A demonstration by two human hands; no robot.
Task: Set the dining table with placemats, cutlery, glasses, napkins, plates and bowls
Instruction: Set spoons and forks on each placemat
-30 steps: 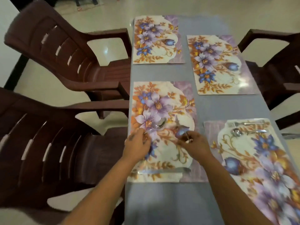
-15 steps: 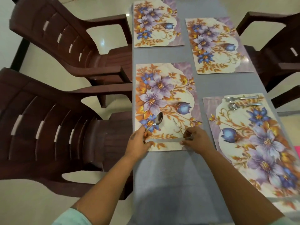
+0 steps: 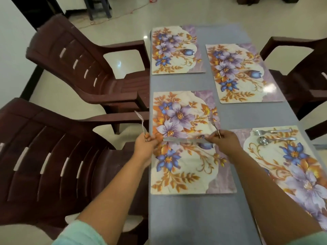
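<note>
Change since earlier: both hands have lifted off the mat; the spoon that lay on it half a second ago is now raised in the left hand, and a knife stretches between the two hands.
Left hand (image 3: 145, 145): clenched around the thin handle of a blurred silver spoon (image 3: 141, 121), bowl pointing up and away, past the table's left edge, above the chair arm.
Right hand (image 3: 224, 140): pinching the handle of a blurred silver fork (image 3: 214, 123), tines up; it also seems to grip one end of a flat silver knife (image 3: 184, 139).
Knife: held level across the near-left floral placemat (image 3: 185, 175), its other end at the left hand's fingers; whether it touches the mat I cannot tell.
Near-right floral placemat (image 3: 261, 156): holds a steel fork (image 3: 270, 132) and a steel spoon (image 3: 274, 139), lying side by side at its far edge.
Far-left floral placemat (image 3: 177, 50): bare.
Far-right floral placemat (image 3: 242, 73): bare.
Grey table (image 3: 198, 218): carries all four mats.
Seating: dark brown plastic chairs (image 3: 53, 156) on both sides.
</note>
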